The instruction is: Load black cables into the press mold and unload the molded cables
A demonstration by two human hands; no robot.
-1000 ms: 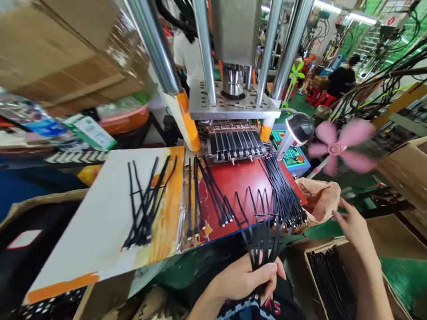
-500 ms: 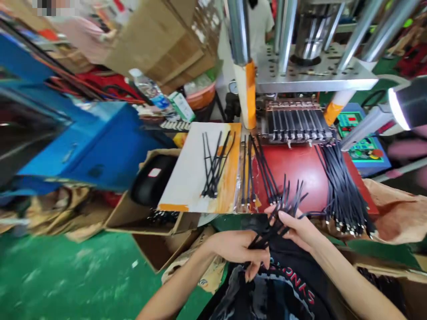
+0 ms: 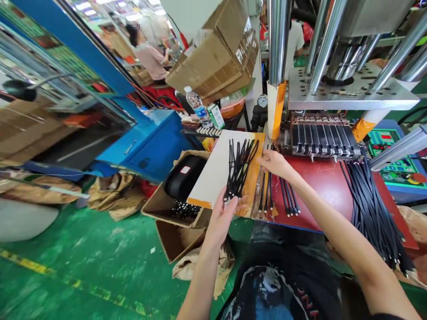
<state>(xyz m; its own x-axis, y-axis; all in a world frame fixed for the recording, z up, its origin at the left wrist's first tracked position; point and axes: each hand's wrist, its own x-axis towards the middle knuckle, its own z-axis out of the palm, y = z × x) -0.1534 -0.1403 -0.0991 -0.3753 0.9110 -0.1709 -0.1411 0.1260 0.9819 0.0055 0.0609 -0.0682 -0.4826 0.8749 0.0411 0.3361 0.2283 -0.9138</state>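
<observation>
A pile of short flat black cables [image 3: 238,166] with metal plug ends lies on a white board [image 3: 210,169] edged with orange tape. My left hand [image 3: 222,218] is at the near end of this pile, with the plug ends between its thumb and fingers; motion blur softens the fingertips. Over the board's right edge is my right hand [image 3: 275,164], its fingers stretched leftward beside the far cable ends and nothing visible in them. Just below it, a few separate cables [image 3: 266,193] lie on the taped strip, and several more cables [image 3: 289,198] rest on the red surface.
A press with steel columns [image 3: 279,44] stands over a clamping fixture [image 3: 325,138]. A large cable bunch [image 3: 370,209] hangs over the red table's [image 3: 320,186] right front edge. Cardboard box [image 3: 156,209], blue cabinet [image 3: 150,146] and water bottle [image 3: 196,106] are leftward. A person [image 3: 151,58] sits farther back.
Both hands have moved from in front of my body to the white board. The cables they held are now out of the right hand, and the pile on the board is thicker. The view has turned left.
</observation>
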